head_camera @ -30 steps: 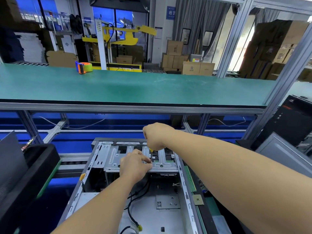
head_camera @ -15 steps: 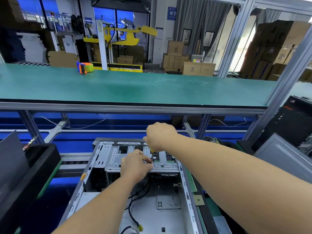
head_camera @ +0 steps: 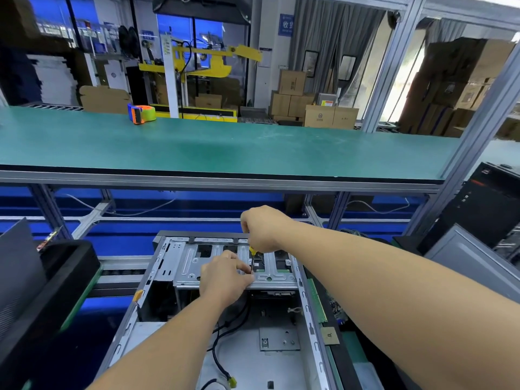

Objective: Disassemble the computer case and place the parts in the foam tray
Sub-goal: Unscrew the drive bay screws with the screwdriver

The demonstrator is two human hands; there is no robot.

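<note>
We see an open computer case (head_camera: 225, 333) lying on its side on the lower level of the workbench, straight below us, with its inside facing up. Across its far end sits a silver metal drive cage (head_camera: 191, 266) with slots and cut-outs. Both hands work over the right part of that cage.

Our right hand (head_camera: 264, 229) is curled into a fist around the handle of a screwdriver (head_camera: 252, 258), of which we see only a bit of yellow under the palm and the thin dark shaft pointing straight down. The shaft's tip meets the top plate of the cage near its front edge.

Our left hand (head_camera: 225, 277) lies just below and left of the right one, resting on the front edge of the cage. Its fingertips are bent and pinched together right at the screwdriver's tip; whether they hold a screw or only steady the shaft we cannot tell, for the spot is too small.

Black cables (head_camera: 218, 350) run across the case floor beneath the left forearm, ending in a yellow-green connector (head_camera: 232, 381). A black foam tray (head_camera: 50, 288) stands to the left of the case, well apart from both hands. On the green upper shelf (head_camera: 253, 147) lies a tape dispenser (head_camera: 140, 113)
</note>
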